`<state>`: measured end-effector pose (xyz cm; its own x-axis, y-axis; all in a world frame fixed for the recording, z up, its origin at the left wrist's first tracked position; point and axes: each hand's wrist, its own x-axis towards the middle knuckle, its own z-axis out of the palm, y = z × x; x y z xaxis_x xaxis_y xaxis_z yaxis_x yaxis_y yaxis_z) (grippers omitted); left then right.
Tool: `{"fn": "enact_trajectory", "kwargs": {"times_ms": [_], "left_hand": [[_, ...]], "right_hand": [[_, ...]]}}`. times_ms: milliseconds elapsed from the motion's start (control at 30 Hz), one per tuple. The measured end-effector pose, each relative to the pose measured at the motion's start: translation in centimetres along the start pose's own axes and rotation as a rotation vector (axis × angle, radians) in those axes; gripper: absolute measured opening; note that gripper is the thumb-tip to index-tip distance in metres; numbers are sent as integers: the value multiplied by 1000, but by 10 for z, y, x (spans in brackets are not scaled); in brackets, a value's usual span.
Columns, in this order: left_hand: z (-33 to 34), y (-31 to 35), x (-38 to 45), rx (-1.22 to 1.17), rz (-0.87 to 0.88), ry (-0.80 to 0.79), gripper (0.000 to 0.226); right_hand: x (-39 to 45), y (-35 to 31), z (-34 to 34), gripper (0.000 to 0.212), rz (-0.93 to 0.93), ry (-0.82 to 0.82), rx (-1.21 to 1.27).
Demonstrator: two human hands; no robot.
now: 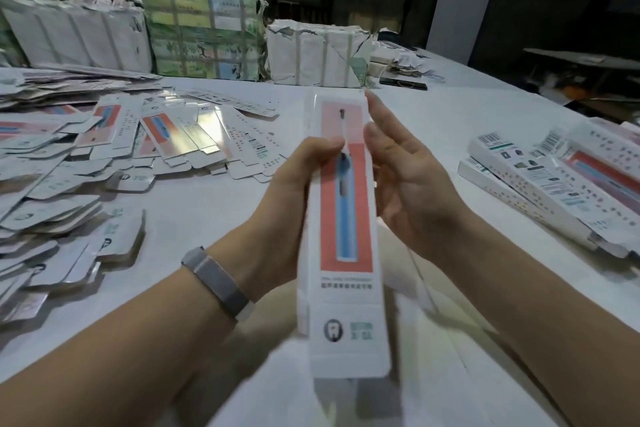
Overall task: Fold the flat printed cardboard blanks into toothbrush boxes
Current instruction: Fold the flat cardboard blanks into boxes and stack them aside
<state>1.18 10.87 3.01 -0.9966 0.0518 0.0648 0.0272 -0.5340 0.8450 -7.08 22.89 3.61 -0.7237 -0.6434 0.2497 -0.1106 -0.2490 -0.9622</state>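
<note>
A person holds 1 long toothbrush box [346, 229] above the white table [450, 107], between the 2 hands, with its printed face up and its long side pointing away from the body. The print shows a blue toothbrush on a red and pink field, and a tooth logo near the close end. The left hand [294, 191] grips the left edge of the box: the thumb lies across the printed face and the other fingers are hidden under it. The right hand [412, 177] has a spread grip; its fingers are almost straight and they press against the right edge of the box near the far end. A grey mesh wristband [218, 281] sits on the left wrist. To the left, many flat blanks [104, 149] lie in a loose heap on the table. To the right, several folded boxes [554, 177] lie together. At the far side of the table stand wrapped bundles [204, 38], some white and 1 green.
</note>
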Motion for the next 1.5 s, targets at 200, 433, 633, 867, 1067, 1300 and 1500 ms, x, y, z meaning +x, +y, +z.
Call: {"fn": "enact_trajectory", "kwargs": {"times_ms": [200,433,633,867,1067,1300,1500], "left_hand": [[-12,-3,12,463,170,271,71],[-22,4,10,693,393,162,56],[-21,9,6,681,362,103,31],[-25,4,11,642,351,79,40],[-16,-4,9,649,405,43,42],[-14,-9,9,761,370,54,47],[-11,-17,14,843,358,77,43]], "right_hand": [[1,-6,-4,60,-60,68,-45],[1,-7,-5,50,-73,81,-117],[3,-9,-14,28,-68,11,-204],[7,-8,-18,15,-71,-23,-115],[6,-7,-19,32,-173,32,38],[8,-9,-20,12,-108,101,-11],[11,-7,-20,12,-70,180,-28]]}}
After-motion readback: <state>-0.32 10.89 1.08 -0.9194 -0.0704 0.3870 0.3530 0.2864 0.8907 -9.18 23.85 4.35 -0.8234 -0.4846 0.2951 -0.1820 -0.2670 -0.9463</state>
